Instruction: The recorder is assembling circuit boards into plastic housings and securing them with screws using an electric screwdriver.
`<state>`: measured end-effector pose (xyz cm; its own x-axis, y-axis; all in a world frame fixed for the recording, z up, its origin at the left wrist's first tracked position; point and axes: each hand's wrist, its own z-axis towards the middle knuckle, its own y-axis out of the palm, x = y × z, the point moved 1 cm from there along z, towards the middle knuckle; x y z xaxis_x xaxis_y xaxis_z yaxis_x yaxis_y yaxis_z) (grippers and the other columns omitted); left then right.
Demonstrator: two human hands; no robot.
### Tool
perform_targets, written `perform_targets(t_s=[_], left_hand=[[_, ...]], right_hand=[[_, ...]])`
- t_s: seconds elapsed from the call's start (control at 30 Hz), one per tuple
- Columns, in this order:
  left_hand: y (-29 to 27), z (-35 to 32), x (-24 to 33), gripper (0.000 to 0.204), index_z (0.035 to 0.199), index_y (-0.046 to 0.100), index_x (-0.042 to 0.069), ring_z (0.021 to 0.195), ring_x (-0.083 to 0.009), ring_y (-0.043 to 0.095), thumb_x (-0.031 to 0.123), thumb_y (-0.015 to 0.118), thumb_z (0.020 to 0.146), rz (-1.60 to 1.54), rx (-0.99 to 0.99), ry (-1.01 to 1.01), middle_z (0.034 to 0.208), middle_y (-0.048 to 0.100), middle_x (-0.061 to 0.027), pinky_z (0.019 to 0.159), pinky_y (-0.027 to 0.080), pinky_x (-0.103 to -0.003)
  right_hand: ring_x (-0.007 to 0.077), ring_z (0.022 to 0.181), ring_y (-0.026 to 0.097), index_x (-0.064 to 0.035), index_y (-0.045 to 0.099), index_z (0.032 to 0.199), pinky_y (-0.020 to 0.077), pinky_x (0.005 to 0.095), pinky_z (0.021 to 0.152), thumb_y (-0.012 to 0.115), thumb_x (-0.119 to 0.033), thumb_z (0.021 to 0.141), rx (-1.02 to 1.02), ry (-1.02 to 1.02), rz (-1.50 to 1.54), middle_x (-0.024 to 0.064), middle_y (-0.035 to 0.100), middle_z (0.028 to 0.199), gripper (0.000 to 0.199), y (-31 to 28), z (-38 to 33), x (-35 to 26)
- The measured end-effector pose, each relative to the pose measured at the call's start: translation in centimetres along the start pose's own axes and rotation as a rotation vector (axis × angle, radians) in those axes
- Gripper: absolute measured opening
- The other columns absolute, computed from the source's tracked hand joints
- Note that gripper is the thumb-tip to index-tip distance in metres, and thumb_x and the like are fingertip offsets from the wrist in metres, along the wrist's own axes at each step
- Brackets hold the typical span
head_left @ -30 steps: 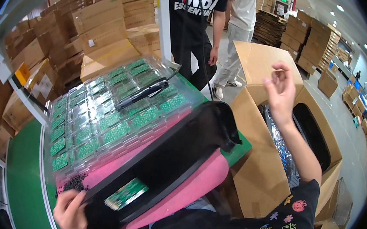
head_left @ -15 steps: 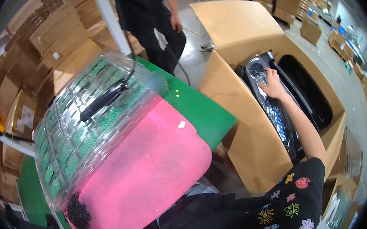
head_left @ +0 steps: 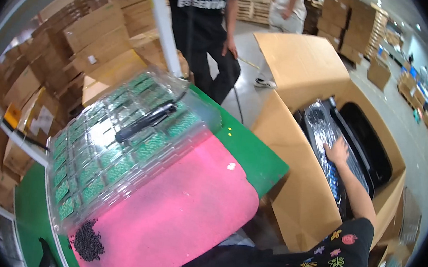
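Observation:
My right hand [head_left: 338, 150] lies with spread fingers on a long black part in clear plastic wrap [head_left: 321, 130], inside a large open cardboard box [head_left: 291, 186] at the right. What the part is, I cannot tell. Next to it in the box stands a black, rounded shell [head_left: 369, 137]. My left hand is out of view. On the bench at the left, clear plastic trays [head_left: 118, 176] hold many green circuit boards. A black stick-shaped tool with a cable, like an electric screwdriver [head_left: 146, 121], rests on the trays. Tiny black screw-like pieces [head_left: 88, 242] form a pile on the pink mat [head_left: 183, 197].
The pink mat covers part of a green bench top [head_left: 253, 152], whose corner points toward the box. A white post [head_left: 164, 27] rises at the bench's far side. Beyond it stands a person in black [head_left: 202, 31]. Cardboard boxes [head_left: 97, 37] are stacked at the left.
My right hand has slid nearer to me along the wrapped part, from its far end toward its middle. The whole view has shifted, so bench and box appear lower and farther right.

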<state>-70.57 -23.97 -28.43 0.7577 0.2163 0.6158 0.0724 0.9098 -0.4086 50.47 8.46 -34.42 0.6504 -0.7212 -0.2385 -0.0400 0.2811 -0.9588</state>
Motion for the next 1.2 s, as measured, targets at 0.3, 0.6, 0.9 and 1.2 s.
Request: perform_targets(t_s=[0.3,0.6,0.9,1.2], left_hand=[[12.4,-2.5,30.7,0.049,0.138,0.045,0.0,0.118,-0.024,0.052,0.03,0.05,0.1,-0.246,0.129,0.143,0.126,0.055,-0.0134,0.102,0.037,-0.038],[24.9,-10.5,44.0,0.081,0.109,0.04,0.009,0.097,-0.0216,0.045,0.079,0.057,0.072,-1.003,-0.222,0.688,0.11,0.049,-0.0148,0.087,0.035,-0.038],[27.1,-13.6,48.6,0.035,0.114,0.04,0.003,0.101,-0.0309,0.048,0.006,0.059,0.085,-0.508,-1.063,0.617,0.106,0.046,-0.0171,0.092,0.041,-0.04],[26.6,-14.4,45.6,0.016,0.092,0.062,0.004,0.088,-0.0317,0.063,0.015,0.069,0.083,-0.267,-0.991,0.713,0.089,0.062,-0.0112,0.075,0.052,-0.042]], right_hand=[[0.0501,0.086,0.063,-0.0019,0.044,0.109,0.0487,0.054,0.072,0.065,-0.026,0.092,0.371,-0.344,0.264,0.0295,0.065,0.088,0.036,-13.3,-0.7,-6.9],[0.0289,0.064,0.062,-0.0102,0.051,0.089,0.0498,0.0376,0.049,0.065,-0.01,0.072,0.064,-1.588,0.021,0.0089,0.056,0.077,0.022,-22.1,-19.0,-22.7],[0.0199,0.054,0.061,-0.0164,0.049,0.091,0.045,0.0319,0.039,0.058,-0.032,0.089,-0.354,-2.293,-0.128,0.0029,0.052,0.074,0.018,-15.1,-30.8,-30.8],[0.0352,0.086,0.065,-0.0086,0.053,0.107,0.0525,0.0443,0.07,0.066,-0.019,0.087,-0.058,-1.958,0.449,0.0128,0.065,0.095,0.026,-14.7,-34.2,-55.1]])
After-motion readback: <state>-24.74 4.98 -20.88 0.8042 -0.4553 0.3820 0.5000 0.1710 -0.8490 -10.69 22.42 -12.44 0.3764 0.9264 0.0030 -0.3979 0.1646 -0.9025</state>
